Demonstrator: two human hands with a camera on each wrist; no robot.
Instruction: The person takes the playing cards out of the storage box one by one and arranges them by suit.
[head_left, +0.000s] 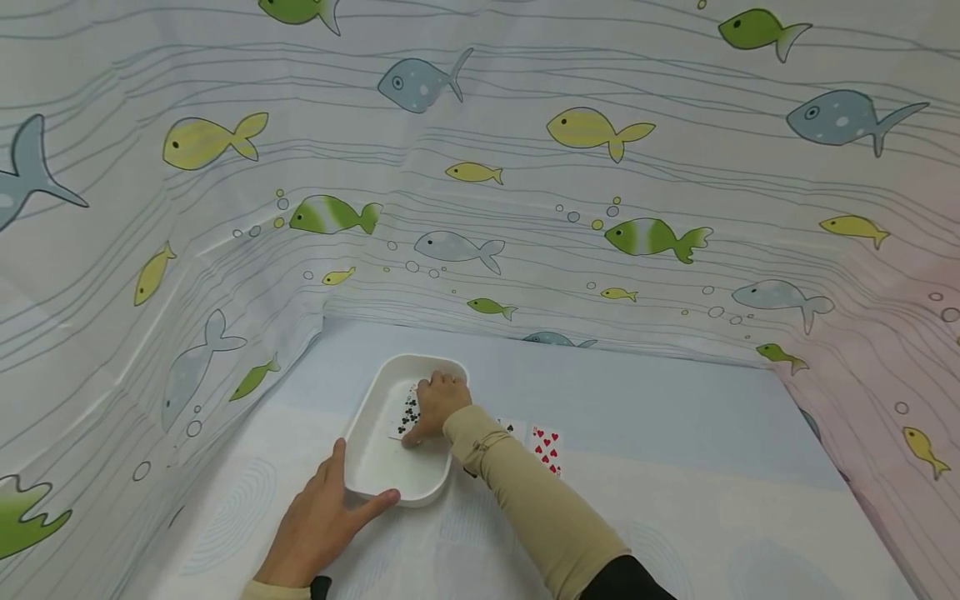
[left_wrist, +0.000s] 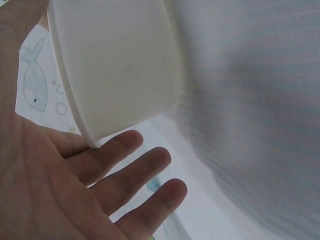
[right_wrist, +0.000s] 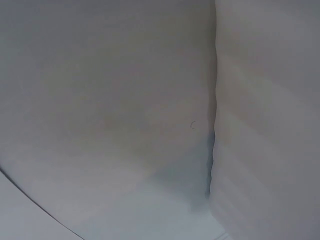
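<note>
A white tray (head_left: 397, 475) with rounded corners stands on the table in the head view. Inside it lies a playing card with black clubs (head_left: 409, 413), partly covered by my right hand (head_left: 441, 403). The right thumb is at the card's near end and the curled fingers at its far end. My left hand (head_left: 318, 512) touches the tray's near left corner, thumb along the near side and fingers spread on the left. In the left wrist view, the tray's rim (left_wrist: 70, 95) meets the loosely extended fingers (left_wrist: 131, 185). The right wrist view shows no hand, only pale surfaces.
Right of the tray, a hearts card (head_left: 546, 448) lies face up. Beside it is a card with a black suit (head_left: 512, 427), partly hidden by the right sleeve (head_left: 525, 492). Fish-patterned cloth walls (head_left: 480, 208) enclose the pale table (head_left: 675, 433) at the back and sides.
</note>
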